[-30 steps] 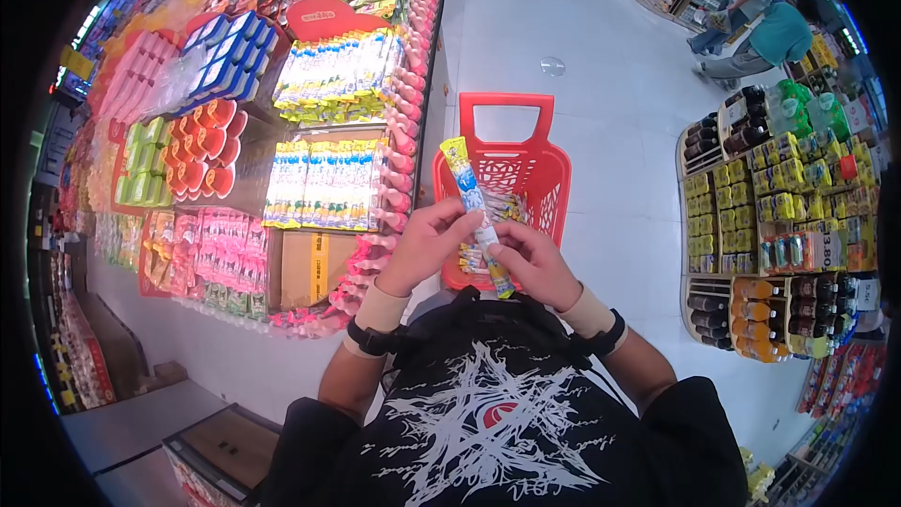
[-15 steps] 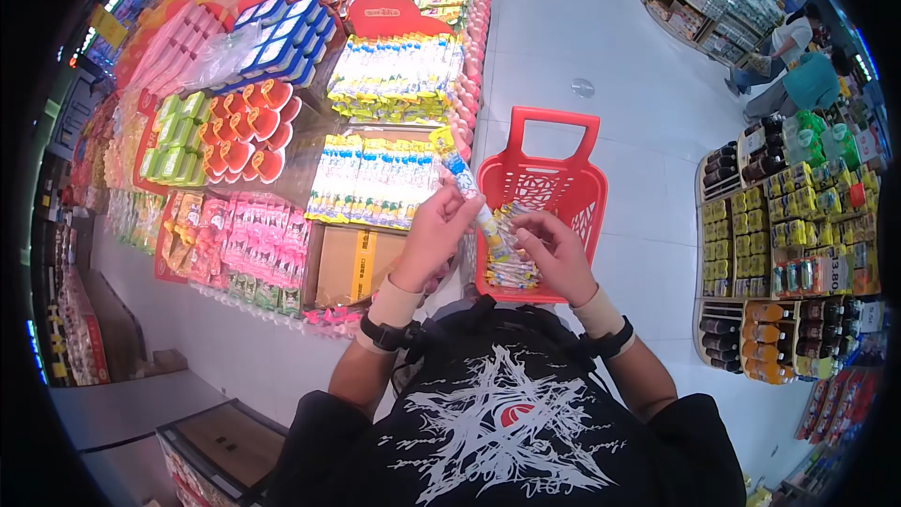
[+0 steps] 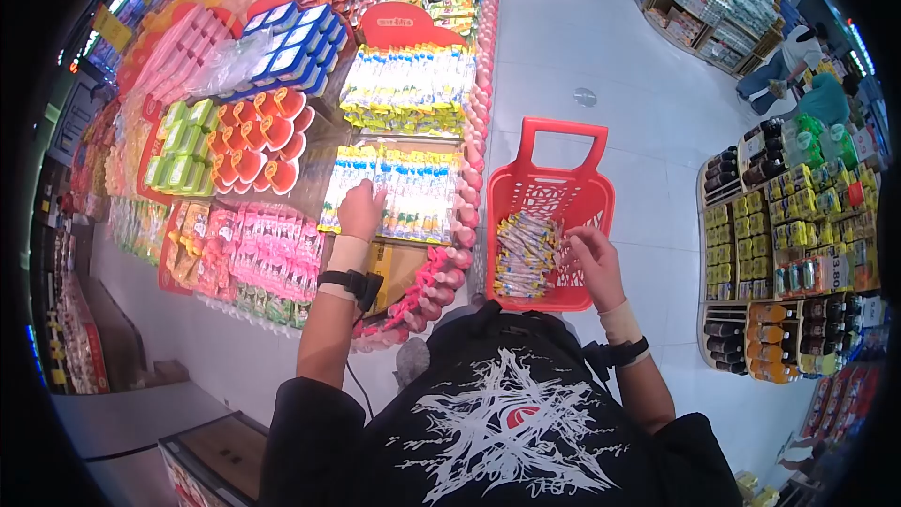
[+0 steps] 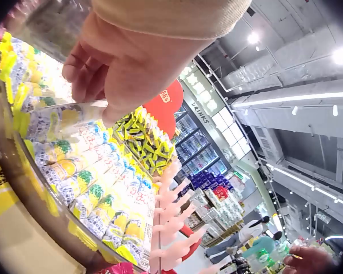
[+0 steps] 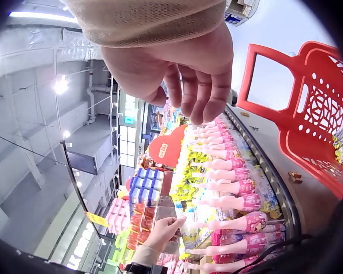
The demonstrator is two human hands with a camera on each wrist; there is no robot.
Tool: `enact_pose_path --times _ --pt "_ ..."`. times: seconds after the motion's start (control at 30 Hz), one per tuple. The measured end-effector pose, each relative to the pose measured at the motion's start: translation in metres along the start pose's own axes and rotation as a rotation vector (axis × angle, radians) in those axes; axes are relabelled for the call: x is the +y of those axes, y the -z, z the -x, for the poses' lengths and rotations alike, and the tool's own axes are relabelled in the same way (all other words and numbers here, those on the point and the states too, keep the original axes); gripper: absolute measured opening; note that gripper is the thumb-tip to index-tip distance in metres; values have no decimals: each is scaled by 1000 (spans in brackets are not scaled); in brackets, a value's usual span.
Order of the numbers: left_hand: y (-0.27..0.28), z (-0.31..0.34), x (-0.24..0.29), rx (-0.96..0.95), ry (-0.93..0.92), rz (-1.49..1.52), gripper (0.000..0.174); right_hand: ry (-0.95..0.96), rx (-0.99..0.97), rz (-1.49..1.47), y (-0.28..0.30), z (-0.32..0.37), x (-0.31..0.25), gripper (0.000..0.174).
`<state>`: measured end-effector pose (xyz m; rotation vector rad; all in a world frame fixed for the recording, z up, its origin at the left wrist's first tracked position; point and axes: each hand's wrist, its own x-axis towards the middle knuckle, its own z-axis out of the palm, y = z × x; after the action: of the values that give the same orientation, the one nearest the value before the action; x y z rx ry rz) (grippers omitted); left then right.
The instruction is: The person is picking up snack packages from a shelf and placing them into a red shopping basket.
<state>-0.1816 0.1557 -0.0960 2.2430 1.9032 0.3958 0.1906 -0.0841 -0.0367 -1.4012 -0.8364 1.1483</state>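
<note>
Over the lower tray of white-and-yellow stick packets (image 3: 418, 197), my left hand (image 3: 361, 213) reaches down. In the left wrist view, the fingers and thumb of my left hand (image 4: 123, 71) pinch the end of one stick packet (image 4: 60, 121), which lies across the row. My right hand (image 3: 596, 268) hovers above the right side of the red basket (image 3: 601, 197), fingers loosely bent and holding nothing; the right wrist view shows the same hand (image 5: 177, 74) empty. Many similar sticks (image 3: 526, 253) lie in the basket, left of my right hand.
Pink bottle-shaped items (image 3: 466, 214) line the display's right edge. Left of the tray are red fruit-shaped packs (image 3: 249, 136) and pink bags (image 3: 272, 249). Drink shelves (image 3: 741, 244) stand at right, with two people (image 3: 798, 61) beyond.
My left hand has moved left from above the basket to the tray of sticks. The stick between my hands is gone from there. My right hand has shifted slightly right, and the basket's sticks are uncovered.
</note>
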Motion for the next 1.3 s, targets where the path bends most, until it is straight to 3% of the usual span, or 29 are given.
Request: enact_pose_path --times 0.27,0.37,0.47,0.67,0.77,0.97,1.07,1.1,1.3 --pt "-21 -23 -12 79 -22 -108 36 -57 59 -5 17 8 18 20" --pt "-29 -23 -14 14 4 -70 35 -52 64 14 26 7 19 20" --pt "-31 -21 -11 -5 27 -104 31 -63 61 3 32 7 22 20" --pt "-35 -19 -16 48 -95 -204 9 -60 35 4 45 0 23 20" --pt "-37 -21 -21 66 -129 -201 7 -66 23 4 56 -5 24 20" --pt "-55 -22 -27 107 9 -175 15 -74 0 -18 82 -15 30 20" --pt "-38 -11 -6 139 47 -183 19 -93 -19 -4 95 -18 27 20" --pt "-32 -9 -1 99 72 -235 31 -97 -25 -8 101 -20 28 20" --pt "-11 4 38 260 99 -125 30 -116 -33 -20 137 -25 34 19"
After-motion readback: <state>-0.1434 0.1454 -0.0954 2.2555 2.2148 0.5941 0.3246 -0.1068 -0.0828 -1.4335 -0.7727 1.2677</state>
